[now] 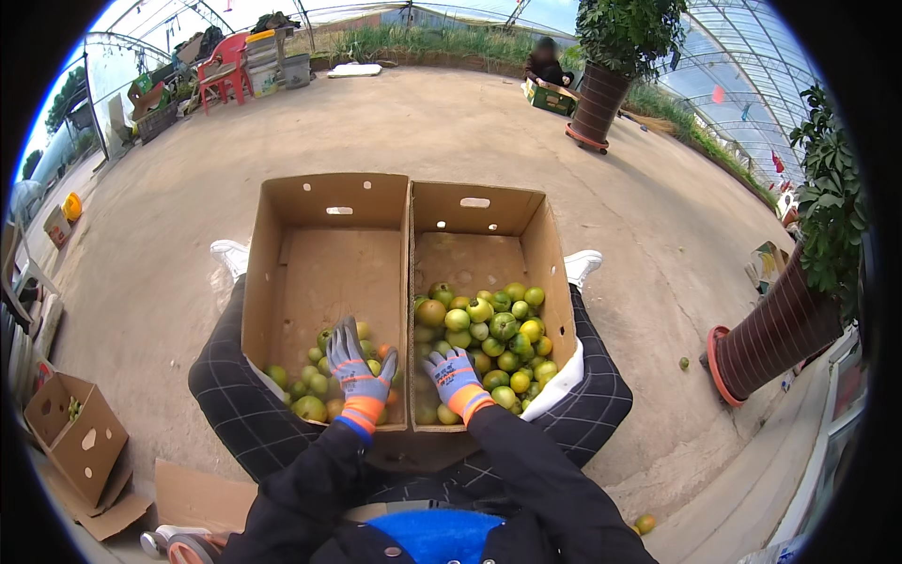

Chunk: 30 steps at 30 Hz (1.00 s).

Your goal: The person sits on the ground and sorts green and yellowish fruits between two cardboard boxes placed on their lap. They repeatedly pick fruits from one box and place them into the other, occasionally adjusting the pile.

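Note:
Two cardboard boxes stand side by side between my legs. In the left box (310, 194), green tomatoes (310, 407) and a few orange ones are gathered at the near end, with bare cardboard beyond. My left hand (359, 366), in a grey and orange work glove, lies palm down over them, fingers and thumb apart. The right box (511, 208) has a larger heap of green and yellowish tomatoes (503, 326). My right hand (453, 375), gloved alike, rests on the heap's near left part. Its fingers point down among the tomatoes, and what lies under the palm is hidden.
A smaller cardboard box (88, 440) stands at the lower left. Potted plants (775, 328) are on the right. One loose tomato (645, 523) lies on the concrete floor behind me at right. Far off, a person (546, 65) sits by a green box (550, 99); a red chair (227, 67) stands far left.

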Motion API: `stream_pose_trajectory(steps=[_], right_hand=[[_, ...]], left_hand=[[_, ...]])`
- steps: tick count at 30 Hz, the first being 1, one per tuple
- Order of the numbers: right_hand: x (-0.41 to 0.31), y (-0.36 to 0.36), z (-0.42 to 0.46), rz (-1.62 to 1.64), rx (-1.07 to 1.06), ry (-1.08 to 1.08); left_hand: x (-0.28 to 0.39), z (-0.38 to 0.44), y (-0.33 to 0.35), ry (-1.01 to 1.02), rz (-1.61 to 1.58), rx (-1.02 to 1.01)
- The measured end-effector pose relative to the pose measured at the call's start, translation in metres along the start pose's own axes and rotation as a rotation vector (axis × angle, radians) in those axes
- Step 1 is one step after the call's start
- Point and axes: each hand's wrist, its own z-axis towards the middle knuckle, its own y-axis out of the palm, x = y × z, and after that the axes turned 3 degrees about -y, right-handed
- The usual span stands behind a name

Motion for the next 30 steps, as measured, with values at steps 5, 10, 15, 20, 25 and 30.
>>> stream_pose_trajectory(steps=[5,10,15,20,25,30], right_hand=[[0.005,-0.036,-0.009,0.292,-0.247,0.346],[0.02,-0.009,-0.02,1.491,0.144,0.713],[0.005,-0.028,-0.024,2.29,0.368,0.518],[-0.007,-0.079,-0.025,1.835,0.216,0.322],[0.049,-0.06,-0.014,1.16,0.588,0.533],[0.107,-0.028,-0.025,0.182,0.235,0.648]], left_hand=[[0.007,0.002,-0.01,0.107,-0.07,-0.036],[0.031,0.007,-0.029,0.365,-0.204,-0.124],[0.04,0.005,-0.033,0.617,-0.185,-0.312],[0.03,0.003,-0.029,0.575,-0.3,-0.237],[0.021,0.003,-0.021,0.327,-0.26,-0.079],[0.002,0.002,-0.005,-0.009,-0.139,0.086]])
